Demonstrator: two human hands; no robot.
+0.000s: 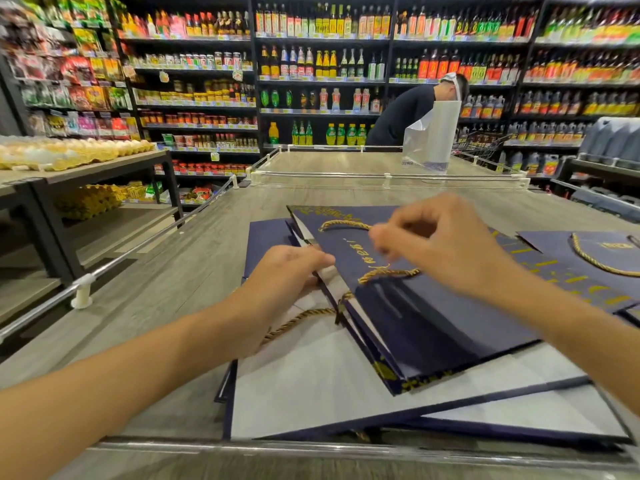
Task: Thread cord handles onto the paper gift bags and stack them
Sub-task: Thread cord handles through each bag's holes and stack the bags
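Note:
A flat navy gift bag (426,317) with gold print lies on top of a pile of flat bags (346,386) on the wooden table. My left hand (287,271) grips the top bag's open left edge. My right hand (433,244) hovers over the bag, blurred, its fingers pinching a gold cord handle (346,224) that loops across the bag's face. A second stretch of gold cord (388,274) shows below my right hand, and another gold cord (298,318) trails out under my left wrist.
A further navy bag with a gold cord (595,258) lies at the right. A clear low rail (388,176) crosses the table behind. A person in dark clothes (405,112) stands beyond it with a white bag (433,140). Stocked shelves surround; an egg display (69,152) stands at left.

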